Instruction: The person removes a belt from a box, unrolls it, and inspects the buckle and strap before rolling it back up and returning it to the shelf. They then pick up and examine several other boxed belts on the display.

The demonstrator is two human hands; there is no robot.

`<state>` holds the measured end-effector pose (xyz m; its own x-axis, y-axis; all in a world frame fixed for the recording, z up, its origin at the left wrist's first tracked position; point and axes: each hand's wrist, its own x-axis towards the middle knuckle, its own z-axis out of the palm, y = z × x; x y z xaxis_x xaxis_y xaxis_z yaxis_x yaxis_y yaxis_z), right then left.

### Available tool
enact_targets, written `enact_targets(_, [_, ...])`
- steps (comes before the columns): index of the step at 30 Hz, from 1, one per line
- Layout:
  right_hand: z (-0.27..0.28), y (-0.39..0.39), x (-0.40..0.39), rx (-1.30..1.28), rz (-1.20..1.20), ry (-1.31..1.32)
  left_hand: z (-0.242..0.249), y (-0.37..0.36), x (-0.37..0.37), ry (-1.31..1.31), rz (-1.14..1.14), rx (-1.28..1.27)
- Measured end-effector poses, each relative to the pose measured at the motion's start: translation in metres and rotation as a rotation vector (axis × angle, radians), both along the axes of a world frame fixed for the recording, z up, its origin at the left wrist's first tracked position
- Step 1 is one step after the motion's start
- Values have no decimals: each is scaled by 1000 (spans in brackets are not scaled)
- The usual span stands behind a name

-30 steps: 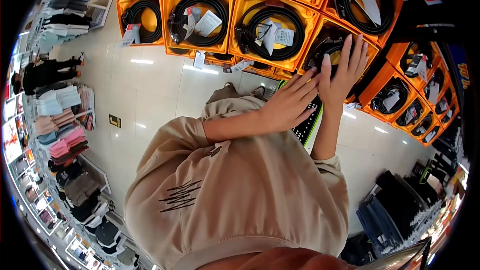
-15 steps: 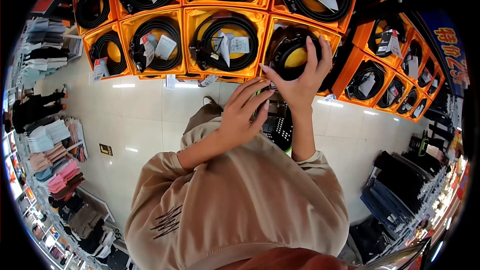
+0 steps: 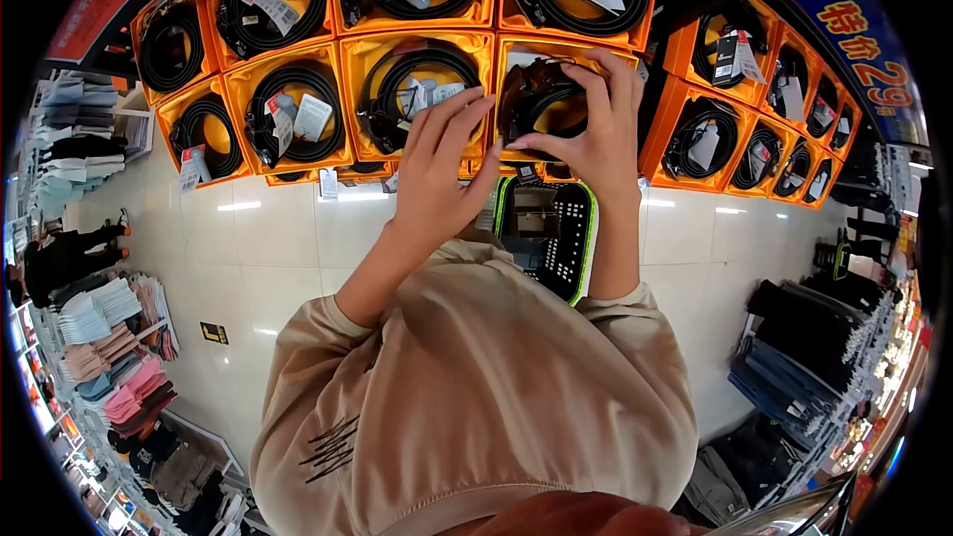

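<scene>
Coiled black belts with paper tags lie in orange boxes with yellow lining. My right hand [image 3: 608,129] is at the right end of the front row, its fingers curved round the right side of a coiled dark belt [image 3: 536,99] in its orange box [image 3: 504,50]. My left hand [image 3: 442,174] is just left of it, fingers spread, in front of the neighbouring box with a tagged belt [image 3: 382,89]. Its fingertips reach over that box's front edge, and nothing shows in its grasp.
Below my hands stands a black basket with a green rim [image 3: 586,268]. More boxed belts [image 3: 705,144] are at the right. Folded clothes [image 3: 99,308] line the left side, and dark trousers [image 3: 784,367] the right. A person in dark clothes [image 3: 60,258] stands far left.
My left hand has moved up and left, from near the basket to the neighbouring box. My right hand stays at the belt, which now sits differently in its box. The view has shifted slightly.
</scene>
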<state>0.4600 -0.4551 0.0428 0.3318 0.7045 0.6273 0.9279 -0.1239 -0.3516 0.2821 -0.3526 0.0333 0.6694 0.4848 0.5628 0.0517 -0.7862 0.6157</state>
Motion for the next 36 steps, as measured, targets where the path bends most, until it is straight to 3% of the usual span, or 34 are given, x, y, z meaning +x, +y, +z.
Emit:
enact_targets(3, [-9,-2,12,16,115,30,5,-1,9,61,-46,-36])
enact_targets(10, [-9,-13,6,111,140,-10,9,-3,39,130,-68,12])
enact_targets(13, [-7,-13,6,120,172,14,14,0,47,294,-58,-91])
enact_targets(16, [-4,-15,9,140,209,67,14,9,52,283,-116,-114])
enact_targets(20, [-6,-22,17,191,290,308,15,6,51,144,-168,-46])
enact_targets(23, [-16,-29,16,290,416,900,6,-3,49,67,-174,-36])
enact_targets(28, [-4,-25,36,-47,606,720,-27,-13,44,-15,-296,-73])
enact_targets(32, [7,-9,33,76,588,582,-27,-14,47,-94,-345,-44])
enact_targets(36, [5,-11,52,-107,728,507,-24,-17,42,-104,-352,-253])
